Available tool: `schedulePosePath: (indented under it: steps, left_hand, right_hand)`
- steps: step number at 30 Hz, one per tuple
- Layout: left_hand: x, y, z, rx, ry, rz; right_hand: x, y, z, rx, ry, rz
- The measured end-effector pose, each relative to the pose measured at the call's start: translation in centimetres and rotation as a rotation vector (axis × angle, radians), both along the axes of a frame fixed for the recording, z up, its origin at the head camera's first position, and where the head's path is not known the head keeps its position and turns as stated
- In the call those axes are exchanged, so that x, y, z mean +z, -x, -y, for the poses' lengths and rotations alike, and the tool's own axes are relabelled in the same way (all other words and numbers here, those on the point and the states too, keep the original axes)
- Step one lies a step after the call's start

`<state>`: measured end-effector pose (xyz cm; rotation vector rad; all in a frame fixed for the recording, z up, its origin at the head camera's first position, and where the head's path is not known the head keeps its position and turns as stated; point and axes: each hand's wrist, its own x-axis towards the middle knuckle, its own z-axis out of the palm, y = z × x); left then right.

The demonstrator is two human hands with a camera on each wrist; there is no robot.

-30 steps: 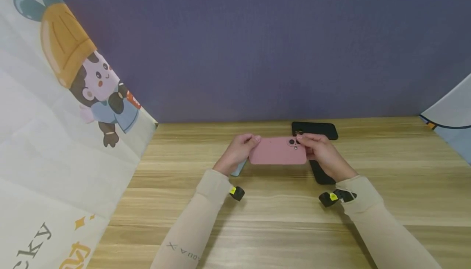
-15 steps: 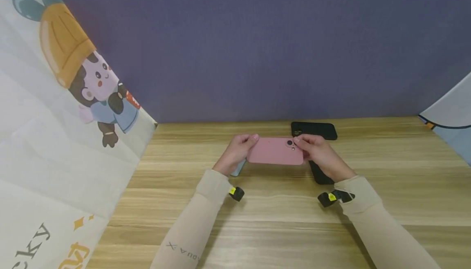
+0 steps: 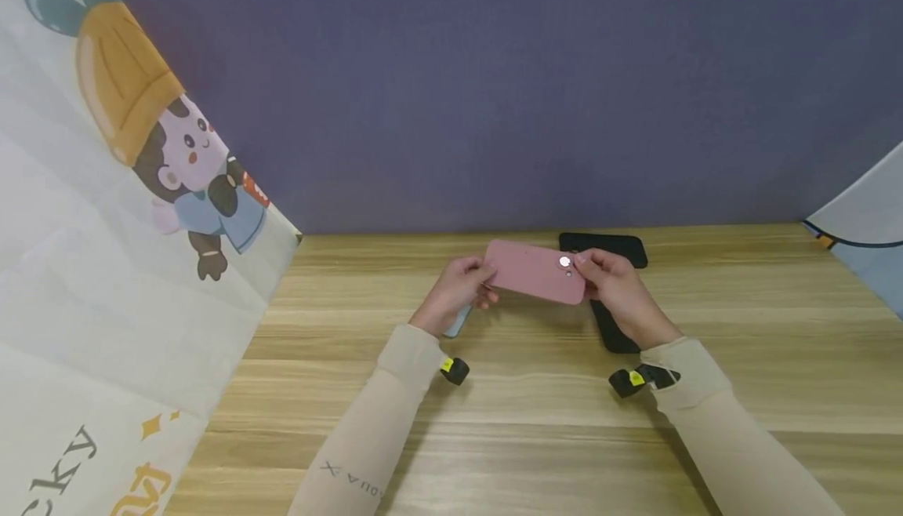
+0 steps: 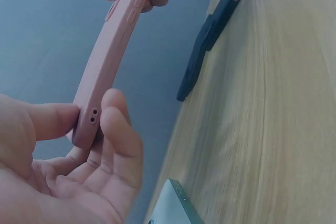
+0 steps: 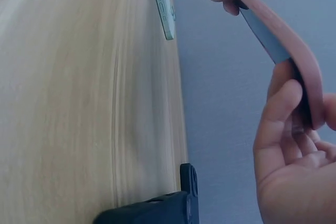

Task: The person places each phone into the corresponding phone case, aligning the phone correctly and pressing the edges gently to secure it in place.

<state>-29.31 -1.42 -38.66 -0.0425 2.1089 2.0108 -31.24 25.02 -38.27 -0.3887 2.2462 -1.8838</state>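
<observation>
A phone in a pink case (image 3: 531,273) is held above the table, its camera end to the right. My left hand (image 3: 455,290) pinches the plain end between thumb and fingers; two small holes show in that edge in the left wrist view. At the camera end my right hand (image 3: 621,292) grips with the thumb on the back and the fingers behind. A smooth bluish-grey face (image 5: 265,38) shows within the pink rim in the right wrist view. Below my left hand lies a pale blue-green phone (image 4: 170,205), partly hidden.
Two black phone-shaped things lie on the wooden table (image 3: 536,430): one black piece (image 3: 612,249) at the back edge, another black piece (image 3: 614,332) partly under my right hand. A dark blue partition (image 3: 494,92) rises behind; a printed white sheet (image 3: 162,304) borders the left.
The pink-cased phone has tilted, its left end rising and its right end sitting lower. Left fingertips now show below it. Both forearms have stayed nearly in place.
</observation>
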Motion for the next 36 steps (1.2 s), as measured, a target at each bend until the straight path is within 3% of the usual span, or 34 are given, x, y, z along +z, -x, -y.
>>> schedulePosePath:
  steps: [8,17,22,27,33,36]
  left_hand:
    - [-0.21,0.17,0.36,0.040,-0.030,-0.034]
    - [0.00,0.07,0.62,-0.005,0.003,-0.036]
    - [-0.03,-0.01,0.62,-0.036,0.017,-0.047]
    - [-0.21,0.08,0.38,-0.029,0.013,-0.049]
    - [-0.14,0.15,0.14,0.006,-0.019,-0.035]
    - [-0.01,0.15,0.16,0.039,-0.065,-0.014]
  right_hand:
    - [-0.16,0.04,-0.30,0.089,-0.037,0.066]
    - [-0.12,0.38,-0.79,0.138,-0.111,0.118]
    - [-0.16,0.31,-0.60,0.165,-0.152,0.098]
    - [-0.16,0.19,-0.44,0.136,-0.171,0.075]
    - [-0.18,0.18,-0.41,0.112,-0.093,0.103]
    - [-0.26,0.20,-0.48,0.158,-0.059,0.128]
